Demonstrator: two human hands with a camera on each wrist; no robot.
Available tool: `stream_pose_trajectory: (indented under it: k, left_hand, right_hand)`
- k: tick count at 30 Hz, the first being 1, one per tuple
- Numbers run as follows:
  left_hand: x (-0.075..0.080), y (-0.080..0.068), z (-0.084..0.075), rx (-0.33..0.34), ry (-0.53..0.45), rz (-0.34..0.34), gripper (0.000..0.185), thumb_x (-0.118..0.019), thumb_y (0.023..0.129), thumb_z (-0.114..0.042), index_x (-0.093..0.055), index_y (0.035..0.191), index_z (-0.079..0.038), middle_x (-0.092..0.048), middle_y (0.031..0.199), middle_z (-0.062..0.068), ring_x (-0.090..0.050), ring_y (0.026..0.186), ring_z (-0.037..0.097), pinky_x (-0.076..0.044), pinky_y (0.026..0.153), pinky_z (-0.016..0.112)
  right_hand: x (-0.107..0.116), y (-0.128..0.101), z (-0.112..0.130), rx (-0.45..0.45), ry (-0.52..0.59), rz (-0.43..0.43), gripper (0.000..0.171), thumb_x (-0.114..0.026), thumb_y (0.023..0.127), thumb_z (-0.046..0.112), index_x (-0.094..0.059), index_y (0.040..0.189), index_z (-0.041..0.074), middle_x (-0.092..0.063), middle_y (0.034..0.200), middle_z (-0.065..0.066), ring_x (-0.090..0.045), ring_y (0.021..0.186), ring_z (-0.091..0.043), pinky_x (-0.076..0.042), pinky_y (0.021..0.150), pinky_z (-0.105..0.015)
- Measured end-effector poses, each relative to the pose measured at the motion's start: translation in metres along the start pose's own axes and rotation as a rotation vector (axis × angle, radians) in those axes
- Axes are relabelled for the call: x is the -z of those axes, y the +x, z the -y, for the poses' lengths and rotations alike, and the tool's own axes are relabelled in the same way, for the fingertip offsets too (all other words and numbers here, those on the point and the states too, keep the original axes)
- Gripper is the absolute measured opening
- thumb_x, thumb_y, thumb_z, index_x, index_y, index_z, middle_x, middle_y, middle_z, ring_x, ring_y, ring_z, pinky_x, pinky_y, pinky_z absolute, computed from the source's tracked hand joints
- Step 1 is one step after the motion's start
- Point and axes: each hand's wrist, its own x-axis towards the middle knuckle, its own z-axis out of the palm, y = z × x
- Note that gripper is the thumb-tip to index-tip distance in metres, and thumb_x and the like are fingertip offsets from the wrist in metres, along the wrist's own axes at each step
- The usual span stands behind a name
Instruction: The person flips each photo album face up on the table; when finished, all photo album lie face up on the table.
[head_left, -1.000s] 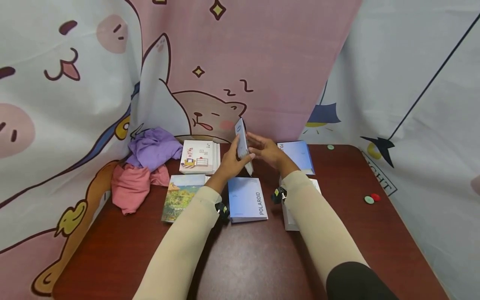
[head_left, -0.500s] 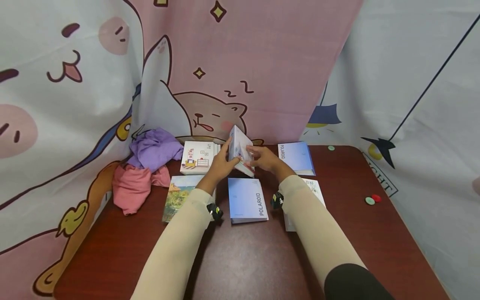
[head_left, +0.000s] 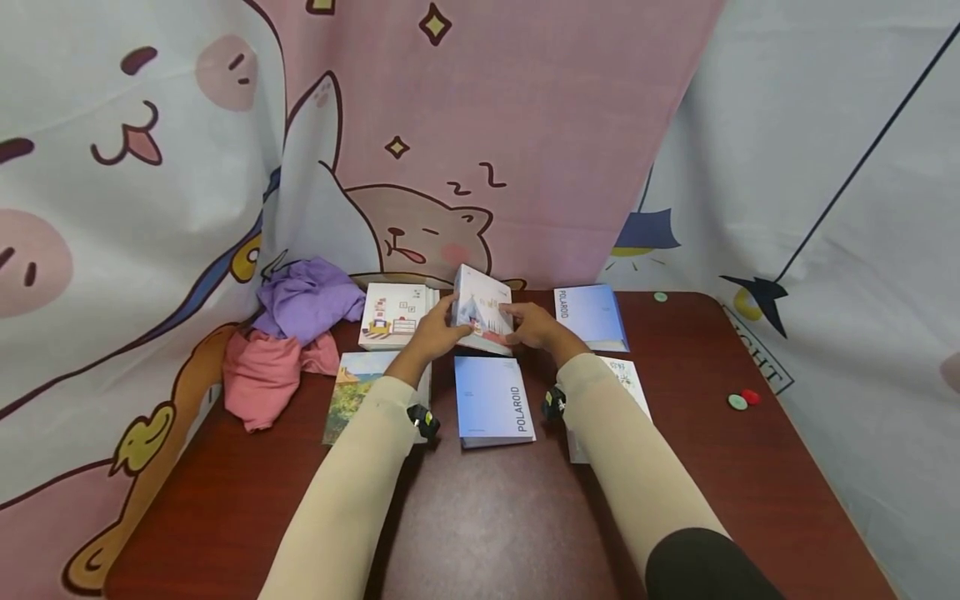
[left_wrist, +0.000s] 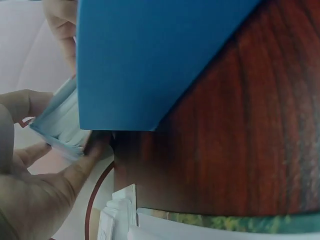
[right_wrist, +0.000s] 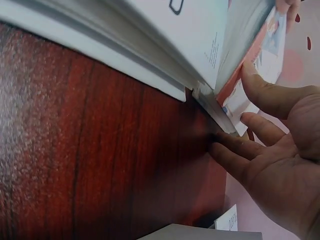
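Head view: booklet (head_left: pixel 482 310) seemingly between both hands (head_left: pixel 487 327).

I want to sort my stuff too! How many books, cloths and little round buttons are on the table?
Books: 6 – the one both hands hold, two that say POLAROID, a furniture-picture one, a landscape one, a white one.
Cloths: 2 – purple, pink.
Round buttons: 3 – two green, one red.
Total: 11

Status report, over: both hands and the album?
Left hand and right hand grip tilted album, one per side. Blue album lies just below. Nothing blocking.
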Motion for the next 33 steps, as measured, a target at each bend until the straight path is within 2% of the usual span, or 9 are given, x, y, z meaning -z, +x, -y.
stream_pose_trajectory:
  k: [6,9,12,16,20,27,33]
  left_hand:
    - [-0.005,0.001,0.007,0.004,0.083,0.011,0.079,-0.075,0.101,-0.024,-0.038,0.169,-0.006,-0.059,0.158,0.026,-0.056,0.149,0.042,-0.044,0.126,0.055]
    - [-0.007,0.001,0.01,0.006,0.121,0.007,0.078,-0.075,0.101,-0.021,-0.039,0.168,-0.004,-0.056,0.161,0.026,-0.053,0.152,0.042,-0.042,0.128,0.054]
    - [-0.008,0.0,0.012,0.007,0.118,0.0,0.079,-0.076,0.1,-0.016,-0.038,0.169,-0.006,-0.057,0.159,0.029,-0.053,0.151,0.043,-0.043,0.127,0.054]
    - [-0.008,0.0,0.011,0.01,0.131,-0.005,0.083,-0.078,0.099,-0.016,-0.037,0.17,-0.01,-0.054,0.162,0.028,-0.051,0.153,0.045,-0.042,0.127,0.056]
    - [-0.006,0.0,0.008,0.002,0.187,-0.004,0.085,-0.078,0.098,-0.02,-0.035,0.171,-0.012,-0.049,0.166,0.027,-0.046,0.156,0.046,-0.039,0.13,0.056]
    - [-0.001,0.001,-0.015,-0.104,0.283,-0.007,0.086,-0.079,0.099,-0.025,-0.035,0.171,-0.009,-0.048,0.166,0.029,-0.044,0.158,0.046,-0.036,0.132,0.055]
    - [-0.006,0.005,-0.043,-0.138,0.263,0.03,0.086,-0.078,0.1,-0.029,-0.035,0.172,-0.013,-0.041,0.169,0.03,-0.039,0.16,0.046,-0.036,0.132,0.056]
  right_hand:
    - [-0.002,0.001,-0.002,-0.017,-0.033,-0.022,0.083,-0.082,0.095,0.004,-0.045,0.168,0.018,-0.053,0.164,-0.023,-0.055,0.142,-0.038,-0.048,0.121,-0.053]
    - [-0.005,0.001,-0.003,-0.023,-0.064,-0.026,0.083,-0.082,0.096,0.007,-0.044,0.168,0.019,-0.054,0.163,-0.024,-0.055,0.142,-0.037,-0.045,0.124,-0.054]
    - [-0.008,0.003,-0.004,-0.03,-0.087,-0.028,0.082,-0.083,0.096,0.011,-0.044,0.169,0.02,-0.054,0.164,-0.022,-0.055,0.141,-0.037,-0.043,0.126,-0.055]
    - [-0.007,0.003,-0.004,-0.029,-0.109,-0.032,0.084,-0.085,0.095,0.014,-0.044,0.169,0.02,-0.053,0.166,-0.02,-0.052,0.148,-0.036,-0.04,0.129,-0.055]
    - [0.0,0.001,-0.002,-0.003,-0.137,-0.014,0.085,-0.084,0.096,0.017,-0.041,0.17,0.018,-0.049,0.169,-0.02,-0.045,0.157,-0.038,-0.035,0.132,-0.056]
    - [0.025,-0.01,-0.003,0.012,-0.092,-0.005,0.085,-0.08,0.101,0.016,-0.034,0.172,0.01,-0.044,0.172,-0.023,-0.038,0.163,-0.042,-0.032,0.134,-0.058]
    - [0.053,-0.022,-0.008,0.004,-0.093,-0.02,0.084,-0.076,0.103,0.019,-0.031,0.173,0.009,-0.034,0.177,-0.022,-0.03,0.166,-0.044,-0.031,0.134,-0.06]
